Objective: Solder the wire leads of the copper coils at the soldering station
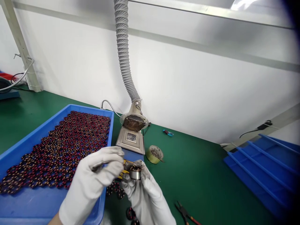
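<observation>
Both hands wear white gloves with grey-stained fingertips. My right hand [146, 190] grips a short silver metal cylinder [135, 173] with a dark, copper-flecked coil part at its top. Just left of it, my left hand [97, 175] has its fingers pinched together; whatever is between them, if anything, is hidden. Behind the fingers shows a piece of a yellow object [122, 173], mostly covered. Several black ring-shaped coil parts [120, 193] with red and copper dots lie on the green table below the hands.
To the left, a blue tray [111, 131] holds many rows of ring parts [77, 140]. Beyond my hands stand a metal heater box [119, 140] under a fume hose [124, 56] and a yellowish tin [153, 156]. Pliers [184, 214], small cutters [168, 133] and blue trays [262, 168] are at right.
</observation>
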The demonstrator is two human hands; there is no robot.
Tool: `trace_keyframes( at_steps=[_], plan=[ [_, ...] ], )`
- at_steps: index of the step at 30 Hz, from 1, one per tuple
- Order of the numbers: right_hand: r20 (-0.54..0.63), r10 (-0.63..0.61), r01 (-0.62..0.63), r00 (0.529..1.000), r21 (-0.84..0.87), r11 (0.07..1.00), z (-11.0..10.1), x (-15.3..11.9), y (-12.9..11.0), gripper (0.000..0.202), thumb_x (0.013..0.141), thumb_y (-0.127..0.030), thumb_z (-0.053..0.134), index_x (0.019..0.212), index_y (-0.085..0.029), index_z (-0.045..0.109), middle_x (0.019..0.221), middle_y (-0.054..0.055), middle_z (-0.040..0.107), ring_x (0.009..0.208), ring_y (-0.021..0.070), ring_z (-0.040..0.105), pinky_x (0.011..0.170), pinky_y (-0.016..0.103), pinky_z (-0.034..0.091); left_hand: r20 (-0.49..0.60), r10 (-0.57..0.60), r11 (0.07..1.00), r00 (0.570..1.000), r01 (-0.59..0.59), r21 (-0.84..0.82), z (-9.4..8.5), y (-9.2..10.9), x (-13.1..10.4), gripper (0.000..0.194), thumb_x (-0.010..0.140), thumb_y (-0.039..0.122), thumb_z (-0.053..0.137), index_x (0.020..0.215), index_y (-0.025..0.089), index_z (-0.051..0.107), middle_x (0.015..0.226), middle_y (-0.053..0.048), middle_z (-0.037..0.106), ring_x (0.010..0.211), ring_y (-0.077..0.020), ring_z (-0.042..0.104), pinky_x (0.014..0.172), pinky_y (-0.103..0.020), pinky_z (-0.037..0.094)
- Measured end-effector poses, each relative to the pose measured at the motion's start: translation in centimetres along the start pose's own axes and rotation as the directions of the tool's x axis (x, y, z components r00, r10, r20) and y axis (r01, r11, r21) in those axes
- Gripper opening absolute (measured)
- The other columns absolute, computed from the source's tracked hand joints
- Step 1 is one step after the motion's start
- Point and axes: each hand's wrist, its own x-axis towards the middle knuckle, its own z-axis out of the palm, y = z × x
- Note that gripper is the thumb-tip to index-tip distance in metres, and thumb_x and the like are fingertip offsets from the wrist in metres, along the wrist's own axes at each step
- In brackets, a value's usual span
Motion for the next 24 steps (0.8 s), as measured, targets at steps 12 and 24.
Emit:
trace_keyframes(
  at_steps=[12,24],
  plan=[
    [-0.03,-0.001,0.002,1.0,0.03,1.0,0.0,0.0,0.5,0.027,0.067,-0.039,0.073,0.086,-0.02,0.067,0.087,0.004,0.069,0.082,0.0162,0.063,0.075,0.029,0.051,0.251,0.329,0.824,0.911,-0.406,0.396,2.0,-0.3,-0.4,0.03,0.074,0.017,0.065,0.102,0.025,0.056,0.101,-0.001,0.064,0.094,-0.0159,0.057,0.083,-0.031,0.046],
    [-0.086,-0.042,0.042,0.995,-0.004,0.999,0.0,0.0,0.4,0.016,0.07,-0.036,0.07,0.081,-0.024,0.067,0.081,0.002,0.069,0.086,0.019,0.063,0.07,0.03,0.053,0.239,0.437,0.776,0.867,-0.498,0.386,2.1,0.0,-0.2,0.023,0.077,0.014,0.061,0.097,0.021,0.054,0.097,-0.003,0.065,0.088,-0.0164,0.06,0.078,-0.031,0.045]
  ],
)
